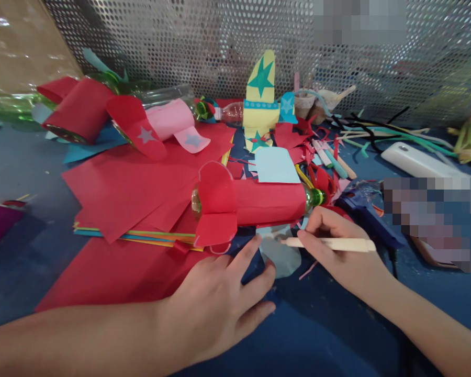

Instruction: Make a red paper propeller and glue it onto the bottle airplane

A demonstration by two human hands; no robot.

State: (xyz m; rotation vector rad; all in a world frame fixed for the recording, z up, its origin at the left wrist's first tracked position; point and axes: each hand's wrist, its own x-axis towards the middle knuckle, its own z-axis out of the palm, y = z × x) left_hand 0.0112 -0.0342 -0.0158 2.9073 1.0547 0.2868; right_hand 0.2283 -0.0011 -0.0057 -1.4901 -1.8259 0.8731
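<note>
My left hand (220, 298) lies flat on the blue table with fingers spread, its fingertips resting on the edge of a pale blue paper cut-out (282, 256). My right hand (337, 246) is closed round a flat wooden stick (333, 244), whose tip points left over that cut-out. Just behind both hands lies a plastic bottle wrapped in red paper (267, 201), shaped like a plane with red wings, a green neck at its right end and a light blue panel (277, 165) on top.
A stack of red and coloured paper sheets (133, 199) covers the left-middle. Further paper-wrapped bottle planes, one red (82, 110), one pink (172, 120) and one yellow (261, 94), stand at the back. A blue glue gun (367, 212), markers (333, 159), pipe cleaners and a white case (416, 159) lie right. Perforated metal wall behind.
</note>
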